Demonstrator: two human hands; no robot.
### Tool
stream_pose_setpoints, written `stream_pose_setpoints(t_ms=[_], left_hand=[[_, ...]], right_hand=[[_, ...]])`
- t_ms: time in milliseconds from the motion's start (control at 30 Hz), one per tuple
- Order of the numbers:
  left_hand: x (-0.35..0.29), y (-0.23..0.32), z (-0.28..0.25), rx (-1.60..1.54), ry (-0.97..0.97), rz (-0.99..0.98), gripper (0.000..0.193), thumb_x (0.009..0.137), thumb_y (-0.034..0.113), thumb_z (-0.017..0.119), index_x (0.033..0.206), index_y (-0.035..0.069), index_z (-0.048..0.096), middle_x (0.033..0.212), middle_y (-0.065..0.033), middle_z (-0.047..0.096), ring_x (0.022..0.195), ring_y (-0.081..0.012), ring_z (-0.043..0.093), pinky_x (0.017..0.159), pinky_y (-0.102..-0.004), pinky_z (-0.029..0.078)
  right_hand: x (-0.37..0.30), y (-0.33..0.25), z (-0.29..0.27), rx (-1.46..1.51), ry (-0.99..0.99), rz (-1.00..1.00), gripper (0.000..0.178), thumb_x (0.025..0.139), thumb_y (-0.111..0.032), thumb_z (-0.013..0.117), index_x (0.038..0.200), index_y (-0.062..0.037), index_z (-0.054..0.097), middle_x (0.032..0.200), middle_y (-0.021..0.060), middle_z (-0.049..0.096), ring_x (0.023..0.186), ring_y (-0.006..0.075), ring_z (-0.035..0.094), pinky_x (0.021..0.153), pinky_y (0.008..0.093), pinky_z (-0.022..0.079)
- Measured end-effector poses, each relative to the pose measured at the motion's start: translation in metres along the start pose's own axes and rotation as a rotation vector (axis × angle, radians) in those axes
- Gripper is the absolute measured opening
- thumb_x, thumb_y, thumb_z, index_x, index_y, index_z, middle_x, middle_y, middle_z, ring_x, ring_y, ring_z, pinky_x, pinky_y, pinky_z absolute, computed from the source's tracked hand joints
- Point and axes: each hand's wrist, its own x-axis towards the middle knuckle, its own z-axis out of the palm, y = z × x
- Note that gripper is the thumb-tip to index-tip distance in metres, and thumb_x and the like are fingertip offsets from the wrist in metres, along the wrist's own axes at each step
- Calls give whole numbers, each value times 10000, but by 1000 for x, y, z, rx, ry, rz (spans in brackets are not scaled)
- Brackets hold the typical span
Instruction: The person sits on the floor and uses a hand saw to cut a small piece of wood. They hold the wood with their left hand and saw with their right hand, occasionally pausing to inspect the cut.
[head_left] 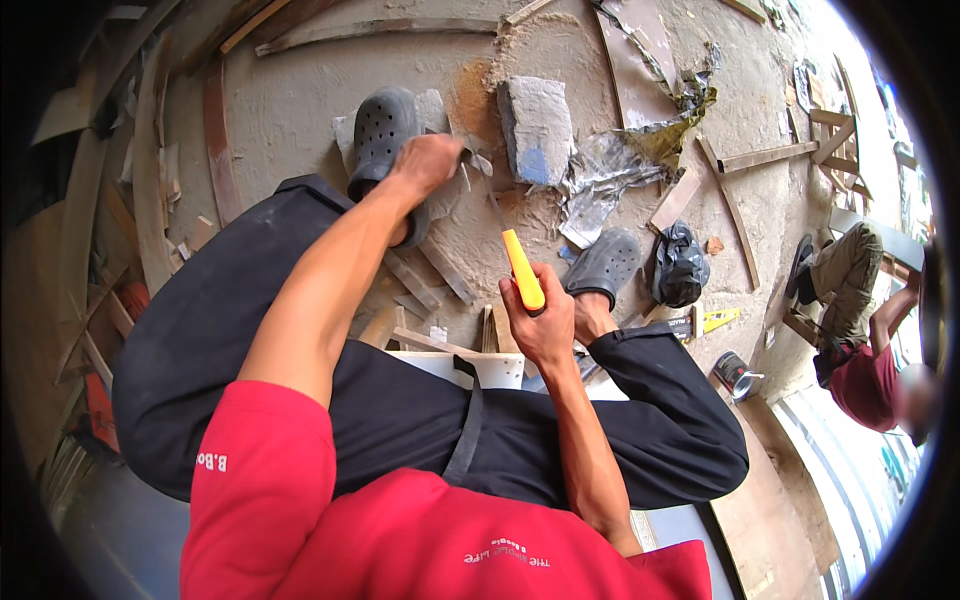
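Note:
My right hand [545,325] is closed near the butt of a yellow-handled tool [522,270]. Its thin metal shaft points away from me toward my left hand; I cannot tell what kind of tool it is. Next to my left shoe, my left hand [428,163] is closed, with its fingers turned down and partly hidden. A small pale, shiny piece [481,161] shows at the fingertips, close to the shaft's far end. Whether they touch is unclear. Beneath that hand lies a pale flat slab [435,108].
A grey block [536,130] stands ahead, beside crumpled foil-like sheeting [620,175]. A black plastic bag [681,265], a yellow-handled saw [715,320] and a can [734,373] lie right. Wood strips [150,170] crowd the left. Another person [862,370] sits far right.

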Motion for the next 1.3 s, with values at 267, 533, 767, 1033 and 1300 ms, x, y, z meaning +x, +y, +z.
stream_pose_setpoints(t_ms=[267,533,767,1033,1300], left_hand=[[-3,21,45,-700,91,-860,312,706,214,648,958,45,717,996,-190,699,980,-341,656,882,-382,496],[6,3,84,-816,163,-894,263,691,205,668,889,46,738,887,-169,716,871,-313,683,818,-371,510],[11,7,73,-707,216,-810,228,729,151,618,831,-22,728,724,-122,699,638,-205,658,633,-327,522],[7,23,37,-488,88,-739,266,701,266,679,906,113,752,937,-158,712,939,-332,670,831,-384,515],[22,14,29,-455,-48,-748,274,692,230,694,892,47,735,983,-208,694,984,-360,656,852,-388,512]], right_hand=[[-13,34,3,-6,-7,-129,280,835,-151,703,1043,-15,575,774,172,649,702,363,662,614,359,509],[-18,52,-2,51,13,-124,263,816,-145,711,1014,-17,593,794,182,646,707,354,664,605,373,508],[-21,56,0,19,52,-159,182,832,-134,708,874,-18,573,674,139,608,574,275,636,532,331,475],[-23,56,-9,31,48,-87,193,827,-160,716,853,-22,584,637,157,608,579,307,652,515,335,479],[-19,55,-11,36,58,-33,221,844,-189,716,797,-24,576,575,120,547,474,205,538,489,314,425]])
